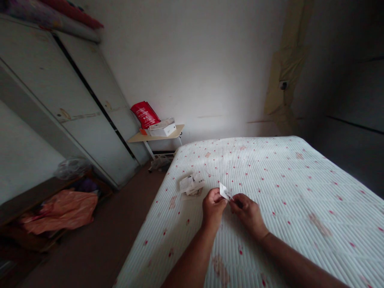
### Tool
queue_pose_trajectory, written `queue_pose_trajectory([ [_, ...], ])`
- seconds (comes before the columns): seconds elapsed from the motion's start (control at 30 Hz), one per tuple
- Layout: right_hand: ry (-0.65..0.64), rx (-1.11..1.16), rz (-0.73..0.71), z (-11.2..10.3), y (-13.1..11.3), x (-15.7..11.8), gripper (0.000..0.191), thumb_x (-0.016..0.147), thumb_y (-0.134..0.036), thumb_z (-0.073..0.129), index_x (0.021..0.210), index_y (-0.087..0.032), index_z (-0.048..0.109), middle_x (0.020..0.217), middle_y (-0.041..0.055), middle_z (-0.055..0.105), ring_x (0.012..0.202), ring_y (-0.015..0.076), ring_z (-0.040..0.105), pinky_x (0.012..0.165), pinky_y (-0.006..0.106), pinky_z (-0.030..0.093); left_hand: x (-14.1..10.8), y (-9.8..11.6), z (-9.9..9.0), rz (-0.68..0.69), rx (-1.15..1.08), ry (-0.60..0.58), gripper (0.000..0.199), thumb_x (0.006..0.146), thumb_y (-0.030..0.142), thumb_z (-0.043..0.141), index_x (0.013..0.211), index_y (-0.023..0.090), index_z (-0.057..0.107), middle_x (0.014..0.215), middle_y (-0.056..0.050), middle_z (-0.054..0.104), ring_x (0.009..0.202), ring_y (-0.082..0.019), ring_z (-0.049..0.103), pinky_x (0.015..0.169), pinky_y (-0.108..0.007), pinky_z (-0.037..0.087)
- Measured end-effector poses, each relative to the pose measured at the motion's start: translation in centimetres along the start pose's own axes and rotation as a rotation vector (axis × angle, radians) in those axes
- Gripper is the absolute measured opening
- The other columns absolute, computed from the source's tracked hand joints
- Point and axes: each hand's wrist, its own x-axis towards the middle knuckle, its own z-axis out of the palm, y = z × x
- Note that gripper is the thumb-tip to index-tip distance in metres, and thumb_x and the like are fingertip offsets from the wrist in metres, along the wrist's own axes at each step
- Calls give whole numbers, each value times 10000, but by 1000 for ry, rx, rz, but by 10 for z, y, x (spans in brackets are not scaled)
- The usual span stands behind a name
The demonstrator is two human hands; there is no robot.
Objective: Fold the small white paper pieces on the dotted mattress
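Above the bed's white ribbed cover (270, 172), dotted with small red marks, both hands meet around a small white piece of paper (223, 191). My left hand (213, 206) pinches its left side between thumb and fingers. The fingers of my right hand (247, 210) are closed at its lower right edge, where a thin part shows that is too small to make out. A loose pile of printed white papers (192, 184) lies on the cover, just left of and beyond my left hand.
Beyond the bed's far left corner stands a small table (141, 138) with a red bag (145, 115) and a white box (165, 130). A wardrobe (84, 100) and an orange cloth (66, 210) on a low wooden piece are at the left.
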Motion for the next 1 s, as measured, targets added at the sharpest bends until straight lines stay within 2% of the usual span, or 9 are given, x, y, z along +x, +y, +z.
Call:
queue_pose_trajectory([
  [0.33, 4, 2, 46, 1, 0, 1, 203, 767, -364, 495, 684, -188, 553, 618, 11, 588, 556, 138, 539, 536, 235, 388, 0, 1, -1, -3, 34, 26, 287, 586, 99, 597, 870, 136, 617, 748, -50, 698, 693, -171, 636, 657, -237, 466],
  [0.53, -25, 0, 39, 0, -2, 1, 236, 754, -358, 495, 611, -180, 557, 565, -9, 535, 526, 128, 495, 510, 231, 352, 1, -3, -2, 8, 45, 10, 288, 582, 96, 581, 864, 144, 616, 728, -41, 690, 665, -162, 621, 643, -235, 456],
  [0.63, -117, 139, 92, -7, -3, 4, 226, 741, -354, 508, 618, -175, 572, 568, -9, 542, 550, 133, 500, 520, 232, 368, 3, -2, -4, -24, 49, 7, 278, 565, 105, 582, 837, 145, 627, 697, -30, 679, 643, -156, 607, 620, -228, 446],
  [0.73, -263, 382, 134, -21, 2, 11, 193, 735, -338, 528, 741, -164, 610, 647, -1, 581, 599, 133, 522, 564, 237, 409, 3, 2, -8, -63, 37, 6, 206, 577, 165, 581, 774, 141, 639, 641, -16, 651, 587, -138, 575, 577, -220, 430],
  [0.83, -160, 453, 191, -35, 10, 19, 251, 742, -368, 534, 872, -165, 605, 619, -18, 531, 532, 114, 467, 506, 233, 387, 3, 5, -9, -88, 48, -33, 148, 614, 238, 579, 708, 136, 633, 593, -10, 615, 536, -121, 536, 545, -218, 417],
  [1.0, -202, 454, 15, -35, 13, 21, 257, 688, -351, 627, 887, -188, 624, 780, 7, 555, 608, 114, 482, 561, 238, 410, 0, 4, -5, -102, 198, -148, 91, 612, 220, 608, 645, 136, 619, 538, 21, 550, 497, -92, 469, 497, -194, 346],
])
